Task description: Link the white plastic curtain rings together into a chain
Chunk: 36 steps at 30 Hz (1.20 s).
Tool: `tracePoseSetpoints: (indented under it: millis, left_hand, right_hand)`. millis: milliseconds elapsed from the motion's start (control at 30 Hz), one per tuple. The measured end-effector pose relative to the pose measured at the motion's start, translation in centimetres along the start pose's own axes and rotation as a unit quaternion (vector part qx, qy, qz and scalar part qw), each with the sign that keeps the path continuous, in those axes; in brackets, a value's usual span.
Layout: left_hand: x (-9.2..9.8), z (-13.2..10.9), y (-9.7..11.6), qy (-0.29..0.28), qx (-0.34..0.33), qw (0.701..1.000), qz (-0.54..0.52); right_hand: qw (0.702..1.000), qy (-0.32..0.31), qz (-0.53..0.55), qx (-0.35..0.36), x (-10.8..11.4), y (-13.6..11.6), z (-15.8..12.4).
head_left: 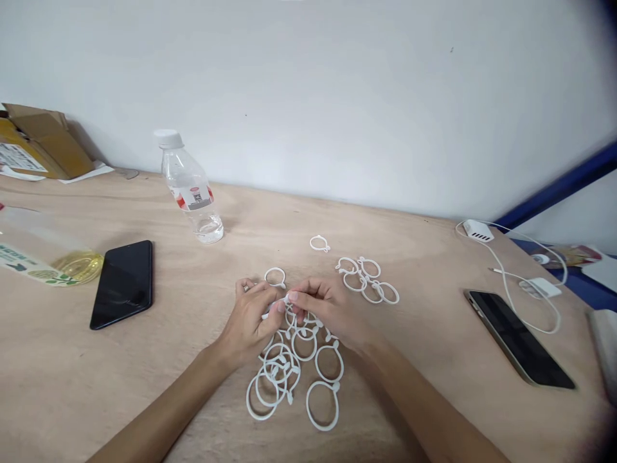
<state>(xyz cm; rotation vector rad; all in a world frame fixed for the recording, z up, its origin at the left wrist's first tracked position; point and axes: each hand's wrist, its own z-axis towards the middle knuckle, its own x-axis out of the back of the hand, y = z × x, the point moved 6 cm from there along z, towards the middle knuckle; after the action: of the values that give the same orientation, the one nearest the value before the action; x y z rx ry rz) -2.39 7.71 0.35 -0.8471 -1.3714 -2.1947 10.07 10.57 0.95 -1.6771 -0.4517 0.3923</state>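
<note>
Both hands meet above a pile of white plastic rings (pixel 322 406) on the wooden table. My left hand (pixel 253 320) pinches a white ring, mostly hidden by the fingers. The fingertips of my right hand (pixel 324 307) close on a small white tab of that ring, right beside my left thumb. Just behind my left hand lies a single white ring (pixel 274 276). Several linked or overlapping rings (pixel 354 281) lie to the right of my hands, and one more ring (pixel 319 243) is farther back.
An upright clear bottle (pixel 193 193) stands at the back left. Left are a black phone (pixel 123 283), a bottle with yellow liquid (pixel 45 251) and a cardboard box (pixel 53 145). Right are another phone (pixel 520 337), a white cable (pixel 506 276) and a white charger (pixel 478 230).
</note>
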Motion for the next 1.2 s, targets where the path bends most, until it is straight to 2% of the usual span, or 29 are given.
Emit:
tracePoseSetpoints:
  millis: [33, 100, 167, 200, 233, 300, 333, 433, 533, 600, 633, 667, 700, 800, 900, 1000, 1200]
  left_hand:
    - [0.0, 0.0, 0.0, -0.002, 0.008, 1.000, 0.004]
    - [0.1, 0.1, 0.2, 0.001, 0.016, 1.000, 0.020]
    - [0.3, 0.0, 0.6, 0.012, 0.005, 0.999, 0.033]
    - [0.3, -0.1, 0.8, 0.015, -0.003, 0.999, 0.035]
    - [0.3, -0.1, 0.9, 0.015, -0.009, 0.999, 0.034]
    - [0.3, -0.2, 0.9, 0.013, -0.007, 1.000, 0.026]
    - [0.3, -0.3, 0.8, 0.012, -0.003, 1.000, 0.021]
    - [0.4, -0.2, 0.5, 0.025, 0.006, 1.000, 0.008]
    - [0.7, -0.2, 0.1, 0.055, 0.026, 0.998, -0.001]
    - [0.9, -0.3, -0.3, 0.077, 0.050, 0.996, -0.003]
    - [1.0, -0.3, -0.4, 0.081, 0.057, 0.995, -0.003]
    - [1.0, -0.3, -0.4, 0.078, 0.056, 0.995, -0.002]
    - [1.0, -0.3, -0.3, 0.066, 0.048, 0.997, -0.001]
    - [0.5, -0.2, 0.4, 0.009, -0.001, 1.000, 0.007]
    - [0.1, -0.2, 1.0, -0.019, -0.044, 0.999, 0.023]
    - [0.1, -0.3, 1.2, -0.010, -0.066, 0.997, 0.042]
    - [0.2, -0.4, 1.1, 0.014, -0.072, 0.997, 0.040]
  right_hand:
    - [0.999, 0.018, -0.047, 0.017, 0.7, -0.2, 0.3]
    - [0.975, 0.111, -0.181, 0.064, 3.0, -0.9, 1.0]
    - [0.903, 0.251, -0.337, 0.090, 5.8, -1.8, 1.7]
    - [0.857, 0.283, -0.422, 0.085, 6.8, -2.0, 2.2]
    - [0.814, 0.288, -0.500, 0.068, 7.5, -1.9, 2.9]
    - [0.788, 0.287, -0.542, 0.052, 8.6, -1.6, 4.2]
    - [0.786, 0.279, -0.550, 0.046, 8.9, -1.3, 4.7]
    - [0.797, 0.249, -0.548, 0.047, 8.7, -1.0, 5.1]
    - [0.829, 0.186, -0.525, 0.059, 7.0, -1.6, 3.8]
    - [0.864, 0.098, -0.488, 0.070, 5.0, -2.2, 2.3]
    - [0.898, 0.020, -0.432, 0.080, 3.7, -2.5, 1.5]
    - [0.919, -0.040, -0.385, 0.075, 2.6, -2.7, 0.6]
    - [0.931, -0.058, -0.353, 0.067, 2.0, -3.1, -0.1]
    - [0.957, -0.039, -0.283, 0.046, 1.6, -3.5, -1.2]
    - [0.983, -0.027, -0.182, 0.004, 1.9, -2.4, -1.0]
    - [0.993, -0.027, -0.113, -0.021, 2.0, -1.0, -0.5]
    - [0.994, 0.001, -0.111, -0.002, 0.8, -0.8, -0.5]
